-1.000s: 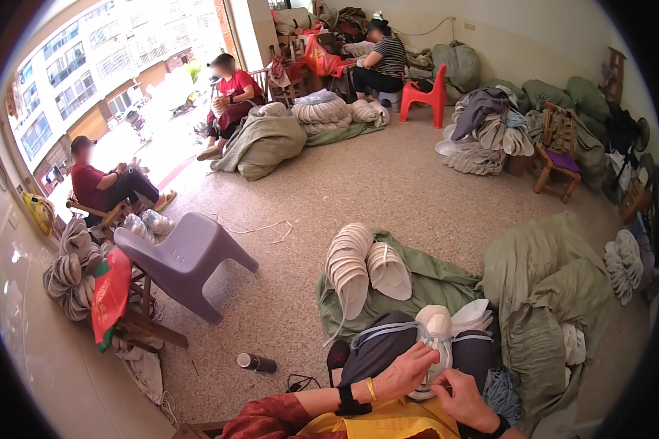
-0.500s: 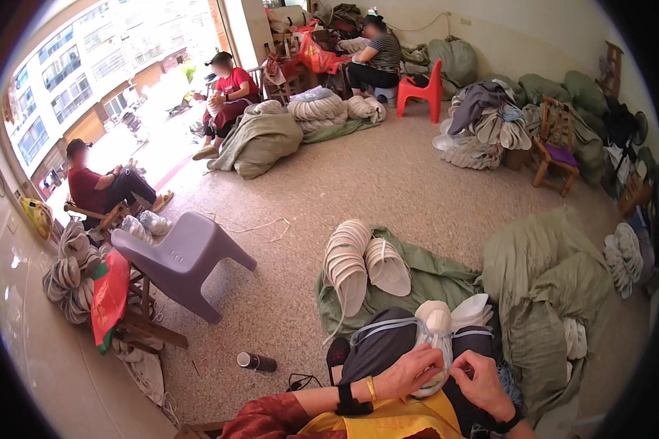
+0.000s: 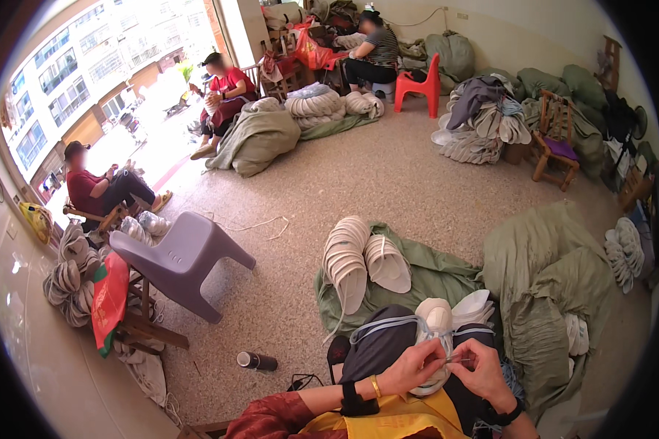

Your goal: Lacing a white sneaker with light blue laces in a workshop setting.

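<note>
A white shoe upper (image 3: 436, 314) rests upright on my lap between my dark-trousered thighs. Pale blue laces (image 3: 388, 323) run out from it across both legs. Over the upper's front opening, my left hand (image 3: 415, 368) is closed in a pinch on a lace, its fingertips almost meeting those of my right hand (image 3: 480, 373). The right fingers are pinched too, around something thin and greyish, too small to name. More white uppers (image 3: 473, 309) lie just beyond my right knee. A yellow apron (image 3: 403, 418) covers my lap below the hands.
Stacked white uppers (image 3: 346, 256) lie on a green cloth (image 3: 436, 265) ahead. A big green sack (image 3: 542, 271) is at the right, a grey plastic chair (image 3: 179, 252) and black bottle (image 3: 257, 361) at the left. Three people sit farther off, near a red chair (image 3: 419, 86) and heaped sacks.
My hands have come closer together over the shoe upper, the left moving slightly up and right. The seated person at far left has raised a hand.
</note>
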`<action>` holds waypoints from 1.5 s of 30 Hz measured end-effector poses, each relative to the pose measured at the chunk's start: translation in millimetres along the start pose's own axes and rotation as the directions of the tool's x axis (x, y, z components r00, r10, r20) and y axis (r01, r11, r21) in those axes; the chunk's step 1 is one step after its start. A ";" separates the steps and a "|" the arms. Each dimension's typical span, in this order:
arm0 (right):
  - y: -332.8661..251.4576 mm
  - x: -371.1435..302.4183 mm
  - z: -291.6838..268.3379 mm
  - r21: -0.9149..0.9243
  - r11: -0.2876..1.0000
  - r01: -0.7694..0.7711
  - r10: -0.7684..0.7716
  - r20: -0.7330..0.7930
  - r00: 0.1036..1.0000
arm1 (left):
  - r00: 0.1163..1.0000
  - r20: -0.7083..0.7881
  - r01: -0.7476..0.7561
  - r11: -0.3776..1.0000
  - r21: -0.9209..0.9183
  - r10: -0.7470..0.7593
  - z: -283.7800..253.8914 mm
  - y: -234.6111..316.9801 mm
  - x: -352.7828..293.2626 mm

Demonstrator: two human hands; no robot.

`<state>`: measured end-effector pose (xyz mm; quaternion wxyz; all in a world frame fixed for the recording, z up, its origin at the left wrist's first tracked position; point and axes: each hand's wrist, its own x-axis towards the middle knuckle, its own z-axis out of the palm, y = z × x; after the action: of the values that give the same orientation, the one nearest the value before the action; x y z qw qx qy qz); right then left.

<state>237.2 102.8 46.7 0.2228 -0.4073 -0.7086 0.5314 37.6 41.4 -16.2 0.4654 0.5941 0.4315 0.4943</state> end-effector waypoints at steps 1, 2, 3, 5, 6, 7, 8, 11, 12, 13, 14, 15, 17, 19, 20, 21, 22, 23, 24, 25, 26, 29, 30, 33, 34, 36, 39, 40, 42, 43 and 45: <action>2.5 0.8 0.2 0.000 1.000 0.000 0.000 0.002 1.000 | 1.000 -0.002 0.001 1.000 0.000 -0.001 -0.3 -1.1 0.3; 6.5 1.5 0.6 0.049 0.999 0.004 -0.003 -0.006 1.000 | 1.000 0.000 0.022 0.999 -0.026 -0.022 -0.2 -2.6 1.2; 8.4 1.9 0.9 0.099 0.995 0.008 -0.007 -0.013 1.000 | 0.999 0.002 0.042 0.998 -0.052 -0.042 0.1 -3.5 1.9; 6.9 3.2 2.4 0.146 0.989 -0.001 0.004 -0.020 1.000 | 0.999 0.000 0.047 0.996 -0.072 -0.047 0.2 -4.5 2.8; 5.6 3.8 3.3 0.193 0.981 -0.011 0.017 -0.028 0.999 | 0.999 -0.001 0.052 0.994 -0.092 -0.052 0.4 -4.9 3.1; 3.4 4.3 4.1 0.193 0.981 -0.011 0.016 -0.026 1.000 | 0.999 -0.002 0.052 0.994 -0.092 -0.052 1.1 -5.9 3.5; 0.7 4.7 5.0 0.201 0.980 -0.006 0.012 -0.025 1.000 | 0.999 -0.007 0.050 0.993 -0.105 -0.051 2.1 -7.0 3.7; 4.7 5.5 5.2 0.232 0.973 0.004 0.007 -0.044 0.999 | 0.999 -0.010 0.050 0.993 -0.110 -0.052 1.7 -7.6 4.0; 6.5 5.6 5.1 0.255 0.967 0.010 0.007 -0.063 0.998 | 0.999 -0.007 0.053 0.994 -0.100 -0.054 1.4 -7.5 4.1; 5.5 5.9 5.1 0.256 0.967 0.009 0.007 -0.062 0.998 | 0.998 -0.008 0.054 0.993 -0.100 -0.055 1.4 -7.1 4.1; 3.4 6.2 5.2 0.248 0.969 0.003 0.016 -0.075 0.997 | 0.998 -0.013 0.053 0.993 -0.106 -0.054 1.7 -6.4 4.1; 2.4 6.5 5.3 0.241 0.970 -0.003 0.025 -0.088 0.996 | 0.998 -0.017 0.052 0.992 -0.112 -0.054 1.9 -6.2 4.1; 5.1 7.0 6.4 0.272 0.962 -0.003 0.033 -0.105 0.994 | 0.998 -0.015 0.060 0.992 -0.113 -0.062 3.0 -7.3 4.9; 8.1 7.2 7.0 0.303 0.953 -0.003 0.042 -0.121 0.992 | 0.997 -0.013 0.068 0.991 -0.113 -0.070 3.9 -7.6 5.9; 9.5 7.3 6.7 0.305 0.952 -0.001 0.042 -0.129 0.991 | 0.997 -0.012 0.070 0.991 -0.115 -0.072 4.4 -7.0 6.4; 10.1 7.5 6.4 0.307 0.952 0.002 0.042 -0.137 0.990 | 0.997 -0.011 0.073 0.990 -0.117 -0.074 4.7 -6.7 7.0; 10.0 7.7 6.7 0.307 0.952 0.002 0.042 -0.136 0.990 | 0.997 -0.013 0.073 0.990 -0.117 -0.075 5.2 -7.4 7.3; 9.4 7.7 6.9 0.281 0.960 0.002 0.038 -0.137 0.990 | 0.998 -0.025 0.046 0.991 -0.122 -0.049 6.0 -8.4 7.8; 8.7 7.9 7.2 0.254 0.967 0.003 0.034 -0.139 0.990 | 0.999 -0.038 0.018 0.992 -0.126 -0.023 6.4 -9.1 8.4; 7.7 7.7 7.8 0.254 0.967 0.003 0.033 -0.139 0.990 | 0.999 -0.038 0.018 0.992 -0.126 -0.023 7.3 -8.7 9.2; 5.9 8.0 9.0 0.250 0.968 0.008 0.029 -0.144 0.989 | 0.999 -0.054 -0.009 0.991 -0.135 0.001 8.0 -7.5 10.1; 3.8 7.9 10.3 0.243 0.970 0.019 0.020 -0.156 0.988 | 0.999 -0.049 -0.008 0.986 -0.165 0.000 7.6 -6.3 10.5; 3.2 7.7 10.7 0.241 0.970 0.023 0.017 -0.162 0.987 | 0.999 -0.026 0.022 0.983 -0.185 -0.027 7.3 -6.2 10.2; 0.0 8.6 9.4 0.248 0.969 -0.001 0.044 -0.167 0.985 | 0.996 0.014 0.093 0.966 -0.240 -0.093 8.7 -10.8 11.9; -0.4 7.7 9.7 0.248 0.969 0.001 0.042 -0.167 0.985 | 0.996 0.013 0.092 0.967 -0.239 -0.091 9.7 -13.6 11.1; -0.7 6.0 10.3 0.237 0.972 0.001 0.041 -0.173 0.984 | 0.991 0.040 0.134 0.939 -0.316 -0.128 12.4 -20.1 9.7; 2.1 5.3 10.0 0.234 0.972 0.003 0.040 -0.179 0.983 | 0.987 0.066 0.159 0.918 -0.362 -0.145 13.8 -23.8 9.5; 1.9 5.6 9.9 0.235 0.972 0.004 0.040 -0.179 0.983 | 0.987 0.067 0.160 0.918 -0.362 -0.145 13.4 -23.4 10.2; 0.9 5.9 9.9 0.238 0.971 -0.004 0.052 -0.195 0.979 | 0.983 0.089 0.181 0.907 -0.381 -0.159 12.9 -22.2 11.8; 0.3 6.7 10.2 0.239 0.971 -0.004 0.051 -0.195 0.980 | 0.983 0.088 0.181 0.907 -0.380 -0.160 12.5 -22.5 12.0; -0.6 7.9 10.4 0.233 0.973 0.004 0.045 -0.206 0.977 | 0.982 0.095 0.187 0.885 -0.427 -0.161 12.1 -23.4 12.6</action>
<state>224.7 103.3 42.9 0.3368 -0.4396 -0.6100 0.5668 50.1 56.7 -37.7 0.6405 0.4482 0.3485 0.5171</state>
